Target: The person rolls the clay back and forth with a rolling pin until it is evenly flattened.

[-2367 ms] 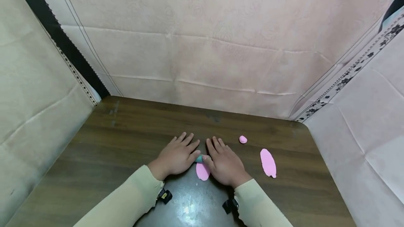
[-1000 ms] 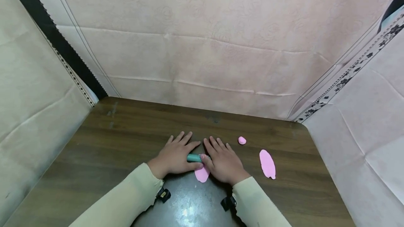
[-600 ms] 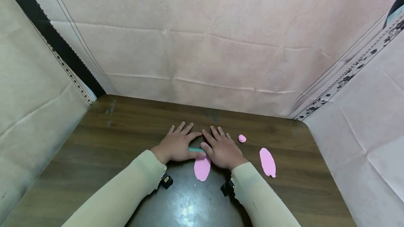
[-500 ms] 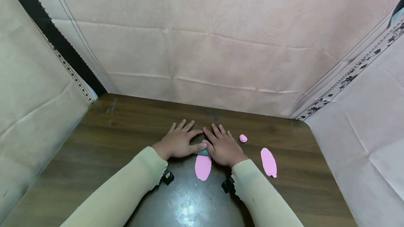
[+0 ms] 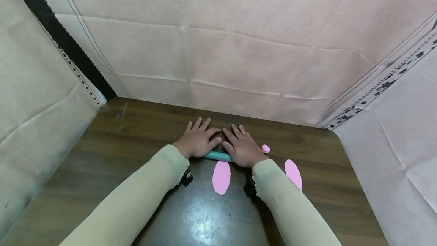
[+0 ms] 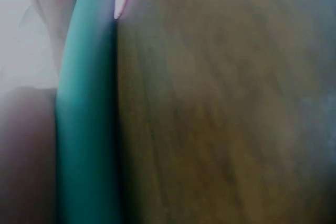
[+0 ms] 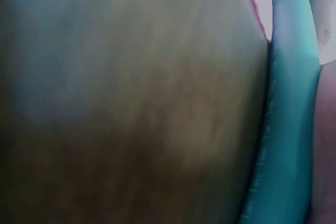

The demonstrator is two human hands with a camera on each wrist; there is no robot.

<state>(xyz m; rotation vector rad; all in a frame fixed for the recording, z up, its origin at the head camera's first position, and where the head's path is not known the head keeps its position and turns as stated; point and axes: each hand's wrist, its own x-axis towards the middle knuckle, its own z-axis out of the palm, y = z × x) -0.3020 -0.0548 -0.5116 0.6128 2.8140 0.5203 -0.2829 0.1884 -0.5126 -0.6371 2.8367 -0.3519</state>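
A teal rolling pin lies crosswise on the table under both palms, its ends hidden beneath the hands. Straight, spread fingers mark my left hand, which presses on the pin's left part. On its right part rests my right hand, fingers also extended and pointing away. A flat pink oval of clay lies on the near side of the pin, touching or just under it. Both wrist views show the pin close up, in the left wrist view and the right wrist view, with a pink edge beside it.
A second flat pink oval lies to the right, partly covered by the right sleeve. Beyond the right hand sits a small pink lump. Pale cloth hangs behind and at both sides of the wooden table.
Both hands have moved forward, away from the body, and the rolling pin has rolled with them. More of the near pink oval now shows. The right sleeve covers part of the other oval.
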